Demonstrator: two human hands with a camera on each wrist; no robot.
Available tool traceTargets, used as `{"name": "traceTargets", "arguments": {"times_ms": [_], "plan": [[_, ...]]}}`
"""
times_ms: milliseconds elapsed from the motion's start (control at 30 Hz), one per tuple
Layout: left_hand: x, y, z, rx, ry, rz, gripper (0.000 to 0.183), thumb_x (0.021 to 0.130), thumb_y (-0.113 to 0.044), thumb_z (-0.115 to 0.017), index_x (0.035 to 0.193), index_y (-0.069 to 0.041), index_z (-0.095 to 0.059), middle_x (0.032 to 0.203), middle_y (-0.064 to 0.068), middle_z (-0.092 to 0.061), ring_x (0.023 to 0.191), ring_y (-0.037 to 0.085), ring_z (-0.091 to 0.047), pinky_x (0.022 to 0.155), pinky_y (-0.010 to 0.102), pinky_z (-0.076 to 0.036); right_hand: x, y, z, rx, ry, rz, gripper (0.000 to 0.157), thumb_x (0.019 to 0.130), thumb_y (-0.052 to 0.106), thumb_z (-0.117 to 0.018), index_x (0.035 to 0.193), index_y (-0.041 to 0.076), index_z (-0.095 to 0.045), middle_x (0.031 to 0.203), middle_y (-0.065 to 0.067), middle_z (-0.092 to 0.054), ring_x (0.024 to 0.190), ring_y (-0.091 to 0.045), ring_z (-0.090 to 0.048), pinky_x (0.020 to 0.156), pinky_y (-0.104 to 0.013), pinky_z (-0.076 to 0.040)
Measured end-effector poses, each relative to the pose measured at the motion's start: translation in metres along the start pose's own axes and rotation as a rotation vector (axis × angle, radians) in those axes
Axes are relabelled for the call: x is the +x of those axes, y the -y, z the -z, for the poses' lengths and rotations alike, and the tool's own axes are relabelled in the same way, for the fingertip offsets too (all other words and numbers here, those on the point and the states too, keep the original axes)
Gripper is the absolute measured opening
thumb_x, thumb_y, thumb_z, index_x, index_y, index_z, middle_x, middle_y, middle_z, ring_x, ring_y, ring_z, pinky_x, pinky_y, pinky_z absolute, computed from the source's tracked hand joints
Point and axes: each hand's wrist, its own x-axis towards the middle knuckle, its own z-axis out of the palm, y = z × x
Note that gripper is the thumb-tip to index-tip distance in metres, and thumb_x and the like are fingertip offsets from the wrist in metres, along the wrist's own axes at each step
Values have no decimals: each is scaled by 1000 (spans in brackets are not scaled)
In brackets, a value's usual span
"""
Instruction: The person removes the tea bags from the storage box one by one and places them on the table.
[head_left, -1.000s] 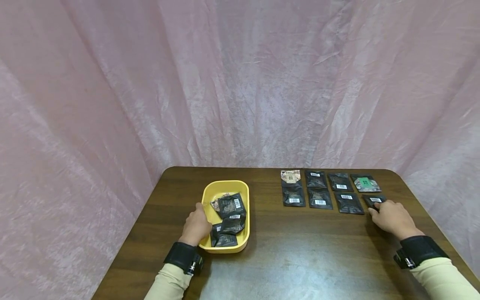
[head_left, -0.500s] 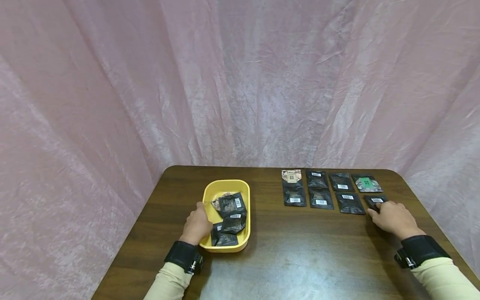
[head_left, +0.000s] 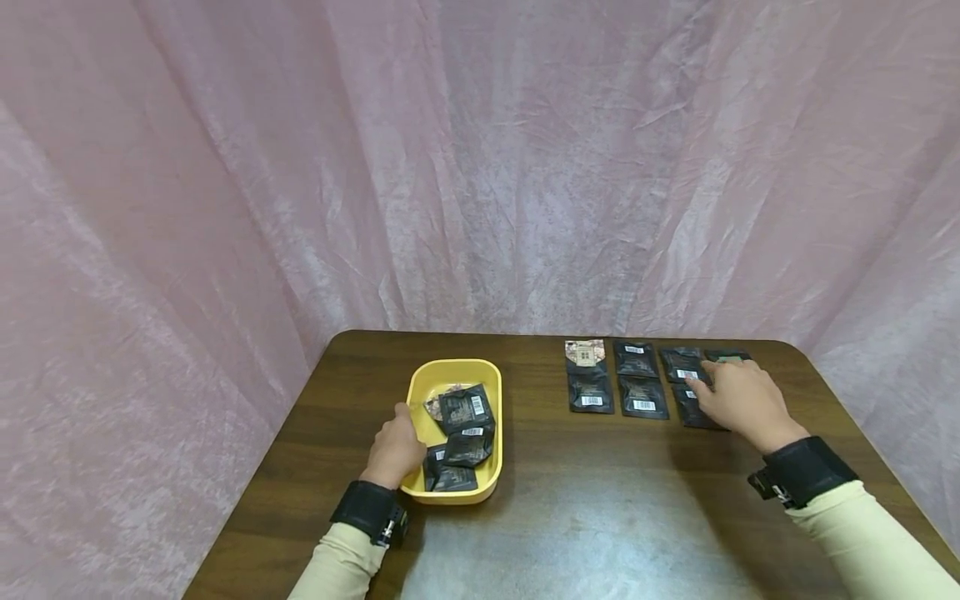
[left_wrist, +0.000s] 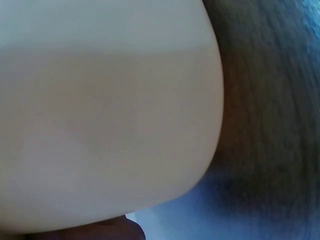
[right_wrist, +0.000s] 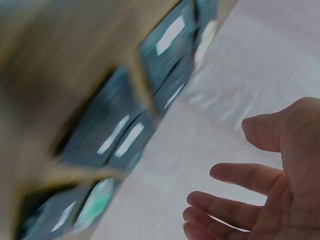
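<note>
My left hand [head_left: 395,450] grips the left rim of a yellow plastic basket [head_left: 491,475]. Inside lie several small black sachets [head_left: 467,447] with white barcode labels. My right hand [head_left: 750,402] is held over the right end of two rows of similar sachets [head_left: 643,397], fingers spread and holding nothing in the right wrist view. Beneath it, a green-labelled sachet [right_wrist: 97,202] and a black sachet [right_wrist: 55,215] lie side by side; in the head view the hand covers most of that pair. A blurred pale surface fills most of the left wrist view.
The rows lie near the back edge of a brown wooden table [head_left: 570,500]. A sachet with a floral-patterned top [head_left: 585,354] is at their left end. A pink curtain [head_left: 525,167] hangs behind the table.
My right hand has let go of the sachet at the right end of the near row, lifted and moved left. My left hand and the basket have stayed in place.
</note>
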Motion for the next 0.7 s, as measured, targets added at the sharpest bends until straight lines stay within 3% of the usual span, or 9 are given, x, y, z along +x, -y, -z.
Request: {"name": "traceTargets", "arguments": {"times_ms": [200,500,700], "plan": [[-1,-2,-1,-4,3,10,70,93,-3,-71,153,0,-34,113,25,-65,86,31,-65,65,38,-53,22,57,-2,23,-72,104,52,104,31,-65,133,-12,-67,121,-34,-73,116,-54,-66,101,-66,-51],[-2,1,3,9,-11,1,67,92,-2,-70,149,1,-36,112,26,-65,87,32,-65,67,40,-54,63,170,-15,217,-150,215,54,101,36,-69,139,-4,-66,133,-26,-72,123,-45,-69,104,-58,-55],[-2,4,4,25,-19,-7,68,90,-3,-71,149,1,-37,110,25,-67,85,32,-65,66,41,-53,80,240,-30,323,-59,280,58,103,38,-68,145,-1,-62,140,-23,-69,130,-41,-67,110,-54,-53]]}}
